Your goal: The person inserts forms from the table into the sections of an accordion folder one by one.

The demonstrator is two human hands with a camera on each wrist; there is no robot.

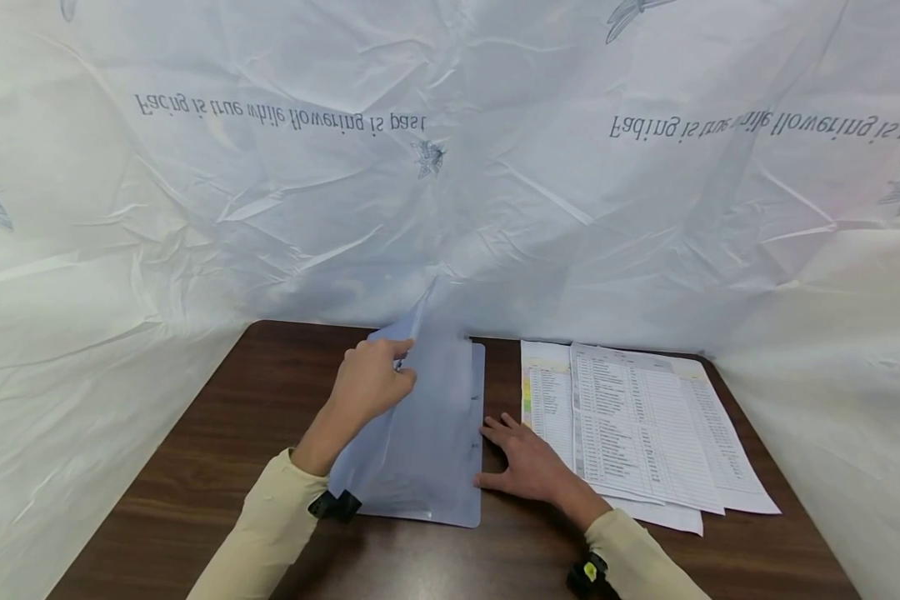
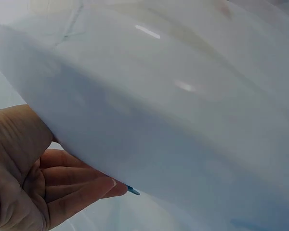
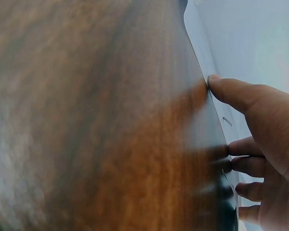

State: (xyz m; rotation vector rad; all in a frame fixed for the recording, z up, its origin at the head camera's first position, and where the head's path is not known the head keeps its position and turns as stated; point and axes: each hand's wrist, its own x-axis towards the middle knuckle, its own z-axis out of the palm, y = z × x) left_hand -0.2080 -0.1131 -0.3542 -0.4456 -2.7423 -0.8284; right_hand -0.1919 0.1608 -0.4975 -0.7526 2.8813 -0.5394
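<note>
A translucent bluish plastic folder [image 1: 427,442] lies on the table, its cover [image 1: 408,321] raised at a slant. My left hand [image 1: 371,379] pinches the edge of that cover between thumb and fingers. In the left wrist view the cover [image 2: 149,130] fills most of the picture, and a small blue tip [image 2: 133,190] sticks out past the fingertips. My right hand [image 1: 528,462] rests with spread fingers at the folder's right edge. Up close in the right wrist view, thumb and fingertips of the right hand [image 3: 269,139] are right at that edge.
Several overlapping printed sheets [image 1: 637,425] lie on the right side of the brown wooden table [image 1: 217,442]. Crinkled white plastic sheeting [image 1: 450,192] hangs behind the table and along both sides.
</note>
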